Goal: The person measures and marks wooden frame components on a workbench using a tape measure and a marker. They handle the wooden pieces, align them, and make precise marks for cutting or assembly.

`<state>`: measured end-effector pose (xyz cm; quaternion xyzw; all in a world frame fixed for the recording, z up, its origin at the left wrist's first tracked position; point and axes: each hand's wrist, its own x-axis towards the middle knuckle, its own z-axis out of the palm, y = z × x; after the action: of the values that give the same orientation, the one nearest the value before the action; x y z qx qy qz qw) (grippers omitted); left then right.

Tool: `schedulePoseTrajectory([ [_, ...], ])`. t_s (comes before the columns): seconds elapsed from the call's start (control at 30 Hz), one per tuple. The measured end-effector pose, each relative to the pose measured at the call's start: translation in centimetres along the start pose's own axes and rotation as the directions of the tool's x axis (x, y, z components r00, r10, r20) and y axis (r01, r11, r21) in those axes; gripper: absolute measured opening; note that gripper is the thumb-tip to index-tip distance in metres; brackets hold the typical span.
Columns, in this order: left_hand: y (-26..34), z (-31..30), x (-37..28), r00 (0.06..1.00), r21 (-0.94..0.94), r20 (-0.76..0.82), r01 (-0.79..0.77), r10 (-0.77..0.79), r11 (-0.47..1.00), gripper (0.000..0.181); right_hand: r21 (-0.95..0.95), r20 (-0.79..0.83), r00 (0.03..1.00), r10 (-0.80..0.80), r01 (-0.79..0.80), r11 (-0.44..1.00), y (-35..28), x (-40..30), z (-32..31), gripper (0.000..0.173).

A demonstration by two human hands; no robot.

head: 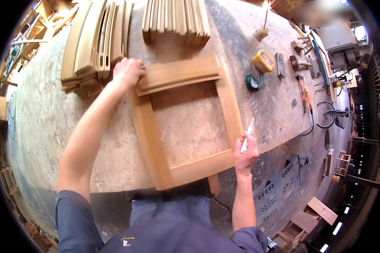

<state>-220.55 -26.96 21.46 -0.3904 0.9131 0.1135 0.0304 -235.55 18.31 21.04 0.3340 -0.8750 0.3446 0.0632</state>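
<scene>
A four-sided wooden frame [229,107] of light brown wood lies over the near part of the worktable, its near side reaching the table edge. My left hand [126,72] grips its far left corner, where a wide grooved rail [180,76] meets the left side piece [150,139]. My right hand [247,155] is closed around a slim white pen [247,136], tip pointing away from me. That hand rests against the near right part of the frame; whether it also grips the wood I cannot tell. The frame is slightly blurred.
Curved wooden slats [88,41], some slotted, are stacked on the worktable [38,132] at far left. Beside them stands a row of upright slats [177,19]. To the right lie a yellow tape measure [263,61], a dark green coil [254,82], a hammer [295,62] and an orange-handled air tool [308,96].
</scene>
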Motion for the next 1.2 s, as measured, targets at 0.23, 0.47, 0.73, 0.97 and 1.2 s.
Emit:
schedulePoseTrajectory([
  [0.23, 8.9, -0.4, -1.4, 0.981, -0.026, 0.02, -0.192, 0.192, 0.981, 0.098, -0.264, 0.117, 0.993, -0.033, 0.063, 0.963, 12.8, 6.8, -2.9, 0.048],
  [0.47, 12.5, 1.7, -1.1, 0.99, 0.087, 0.003, -0.144, 0.144, 0.986, 0.091, -0.466, 0.296, 0.951, -0.092, 0.227, 0.855, 15.9, 14.8, -3.0, 0.058],
  [0.73, 16.0, 2.0, -16.2, 0.988, -0.026, -0.036, -0.149, 0.148, 0.988, 0.081, -0.065, 0.406, 0.814, -0.415, 0.479, 0.875, 13.4, 23.1, 1.5, 0.066],
  [0.97, 18.3, 4.6, -22.5, 0.989, -0.029, -0.015, -0.147, 0.146, 0.989, 0.082, -0.033, 0.543, 0.714, -0.443, 0.545, 0.838, 14.1, 26.2, 6.0, 0.065],
  [1.2, 24.3, 2.7, -18.2, 0.857, -0.908, 0.418, 0.396, -0.301, -0.135, 0.03, 0.471, 0.701, 0.616, -0.36, -0.02, 0.882, 4.2, 24.1, 2.2, 0.048],
])
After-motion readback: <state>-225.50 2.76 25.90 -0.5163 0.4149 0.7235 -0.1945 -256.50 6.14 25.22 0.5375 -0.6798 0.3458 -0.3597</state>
